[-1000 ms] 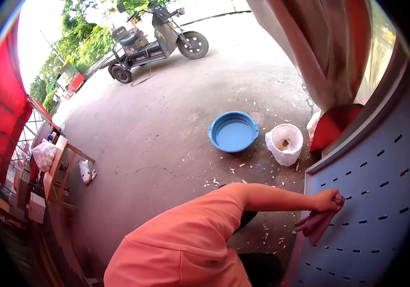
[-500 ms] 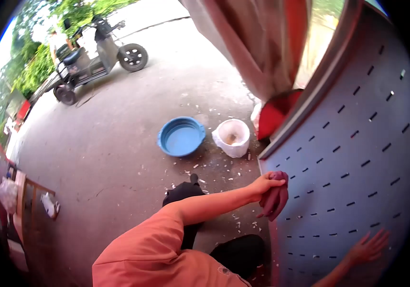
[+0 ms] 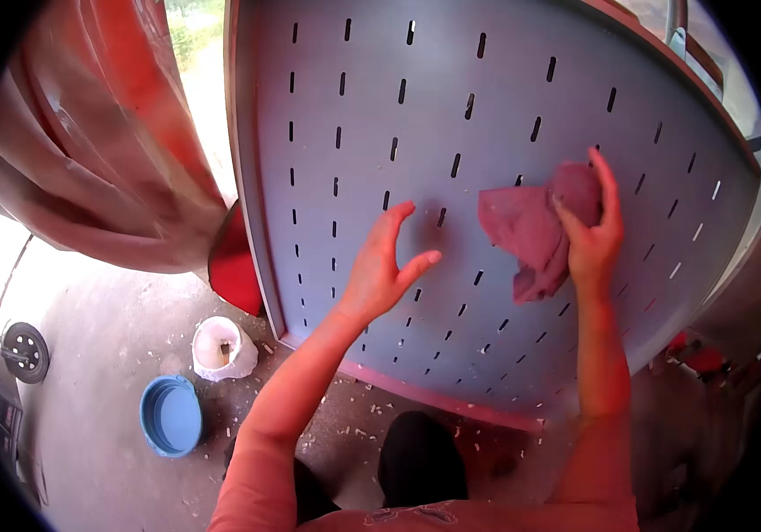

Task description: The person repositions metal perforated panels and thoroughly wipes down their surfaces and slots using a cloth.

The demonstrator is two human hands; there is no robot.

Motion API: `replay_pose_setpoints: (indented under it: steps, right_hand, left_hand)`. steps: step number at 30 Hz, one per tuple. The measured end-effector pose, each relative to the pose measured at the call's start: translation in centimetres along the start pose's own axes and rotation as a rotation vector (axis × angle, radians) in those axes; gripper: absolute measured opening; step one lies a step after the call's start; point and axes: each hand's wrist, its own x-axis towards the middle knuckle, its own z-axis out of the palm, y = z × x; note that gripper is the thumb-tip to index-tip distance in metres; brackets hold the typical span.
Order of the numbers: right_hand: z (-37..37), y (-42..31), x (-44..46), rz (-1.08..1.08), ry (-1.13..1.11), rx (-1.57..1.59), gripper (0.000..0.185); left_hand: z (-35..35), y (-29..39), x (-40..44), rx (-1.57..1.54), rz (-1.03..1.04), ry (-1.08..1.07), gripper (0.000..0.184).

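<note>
A dark red cloth hangs in loose folds in front of a large grey slotted metal panel. My right hand grips the bunched upper end of the cloth, thumb on the near side. Whether the cloth touches the panel I cannot tell. To the left, my left hand is held out with thumb and fingers apart and nothing in it. It is close to the panel's surface, its shadow falling on the metal beside it.
On the concrete floor at lower left stand a blue plastic basin and a white-lined bucket. White scraps litter the floor under the panel. A draped curtain hangs at the left. A vehicle wheel shows at the far left.
The view has swung right to face the panel. The cloth has passed from my left hand to my right hand, and my left hand is now empty.
</note>
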Motion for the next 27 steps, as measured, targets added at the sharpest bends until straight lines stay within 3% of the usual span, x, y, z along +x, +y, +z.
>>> replay_pose_setpoints:
  steps: [3, 6, 9, 11, 14, 16, 18, 20, 22, 23, 25, 26, 27]
  right_hand:
    - [-3.3, -0.9, 10.0, -0.296, 0.295, -0.459, 0.064]
    - [-3.0, 4.5, 15.7, -0.486, 0.393, -0.923, 0.069]
    - [2.9, 7.7, 14.3, -0.547, 0.407, -1.207, 0.072]
    - [9.5, 6.9, 10.1, -0.551, 0.211, -1.075, 0.058]
    - [14.6, 9.6, -2.0, -0.764, -0.399, -0.709, 0.048]
    - [14.2, 14.6, -8.9, -0.953, -0.791, -0.524, 0.042]
    - [12.5, 14.3, -7.6, -0.912, -0.939, -0.497, 0.046]
    - [11.3, 11.1, -0.6, -0.862, -0.789, -0.612, 0.049]
    - [10.2, 7.5, 8.6, -0.756, -0.487, -0.803, 0.053]
    - [9.3, 6.2, 13.3, -0.842, -0.239, -0.972, 0.055]
    - [8.6, 5.1, 16.9, -0.808, 0.015, -1.108, 0.048]
    - [9.9, 5.7, 15.1, -0.774, 0.064, -1.072, 0.049]
    - [11.1, 5.9, 11.7, -0.782, -0.089, -1.040, 0.049]
  left_hand:
    - [-1.5, -7.7, 0.3, 0.471, 0.019, 0.216, 0.079]
    - [-1.5, -10.7, -1.3, 0.696, -0.099, 0.118, 0.087]
    - [0.5, -13.0, -3.3, 0.600, -0.272, -0.180, 0.097]
    - [1.4, -13.5, -3.6, 0.693, -0.250, -0.166, 0.104]
    - [2.3, -14.4, -4.7, 0.716, -0.240, -0.159, 0.111]
    - [2.7, -14.0, -4.6, 0.691, -0.276, -0.148, 0.113]
    - [2.1, -12.8, -4.1, 0.688, -0.313, -0.179, 0.112]
    - [1.9, -13.7, -4.3, 0.672, -0.289, -0.163, 0.112]
    - [2.6, -13.8, -4.5, 0.654, -0.273, -0.145, 0.111]
    - [2.7, -13.7, -4.4, 0.657, -0.267, -0.131, 0.110]
    - [2.6, -13.7, -4.7, 0.669, -0.254, -0.111, 0.109]
    - [2.8, -13.9, -4.7, 0.672, -0.245, -0.097, 0.109]
    - [3.1, -13.9, -4.5, 0.676, -0.234, -0.074, 0.108]
